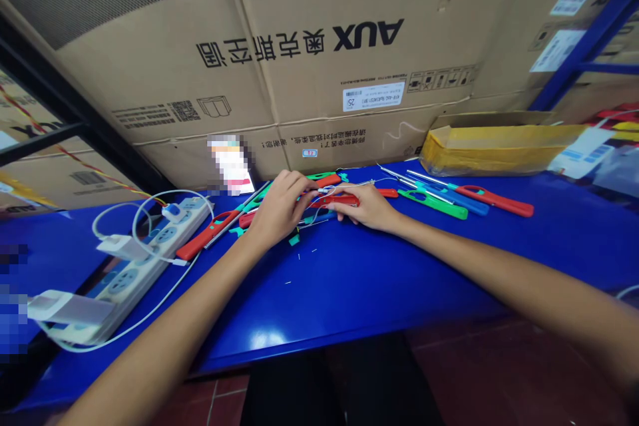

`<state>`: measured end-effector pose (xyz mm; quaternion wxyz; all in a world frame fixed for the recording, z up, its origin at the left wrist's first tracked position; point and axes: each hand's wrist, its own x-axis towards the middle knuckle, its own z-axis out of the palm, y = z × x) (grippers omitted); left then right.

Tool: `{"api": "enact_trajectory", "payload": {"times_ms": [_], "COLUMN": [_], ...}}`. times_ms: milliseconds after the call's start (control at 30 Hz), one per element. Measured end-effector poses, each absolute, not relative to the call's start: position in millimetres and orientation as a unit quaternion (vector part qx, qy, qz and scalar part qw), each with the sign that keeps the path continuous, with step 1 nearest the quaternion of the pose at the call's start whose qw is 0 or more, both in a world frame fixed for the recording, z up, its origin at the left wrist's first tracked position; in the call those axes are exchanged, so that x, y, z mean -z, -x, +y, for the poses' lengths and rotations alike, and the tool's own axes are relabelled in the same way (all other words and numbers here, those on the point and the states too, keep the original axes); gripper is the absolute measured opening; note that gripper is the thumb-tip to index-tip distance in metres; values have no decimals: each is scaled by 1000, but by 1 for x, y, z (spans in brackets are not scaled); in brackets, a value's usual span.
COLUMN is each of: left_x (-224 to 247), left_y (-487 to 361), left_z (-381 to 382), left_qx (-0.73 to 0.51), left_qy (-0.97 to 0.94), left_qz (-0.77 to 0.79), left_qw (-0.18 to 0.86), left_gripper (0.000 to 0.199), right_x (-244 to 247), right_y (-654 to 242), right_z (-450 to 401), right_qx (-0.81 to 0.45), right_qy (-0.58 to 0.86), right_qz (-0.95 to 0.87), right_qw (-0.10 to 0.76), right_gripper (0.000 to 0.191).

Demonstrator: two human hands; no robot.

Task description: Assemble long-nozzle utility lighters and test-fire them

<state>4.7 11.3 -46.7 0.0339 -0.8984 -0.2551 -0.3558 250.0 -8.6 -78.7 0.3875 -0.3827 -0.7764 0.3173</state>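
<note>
Lighters: three at right, tubes on, apparently finished; a red lighter by the hands, seemingly unfinished, left hand pinching a small white piece, right hand hold unclear.

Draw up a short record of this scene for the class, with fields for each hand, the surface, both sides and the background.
left hand: at a small white part; grip unclear
right hand: holds a red lighter
surface: blue table
left side: power strip
right side: more lighters; yellow box
background: carton, AUX print upside down
</note>
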Motion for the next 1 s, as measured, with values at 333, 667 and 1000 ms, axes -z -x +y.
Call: {"api": "enact_trajectory", "payload": {"times_ms": [333,667,1000], "left_x": [63,57,56], "left_y": [-6,-9,-14], "left_z": [18,10,4], "left_qx": [408,364,313], "left_qy": [887,895,895], "left_qz": [-206,-232,-272], "left_qw": [64,108,163], "left_gripper": [12,14,13], "right_x": [83,81,82], "right_y": [-253,-248,-247], "right_z": [-2,-5,-7], "right_qx": [-291,-289,-267], "right_qy": [381,371,385], "right_qz": [-775,-775,-776], "right_qw": [412,423,423], "right_gripper": [29,28,21]}}
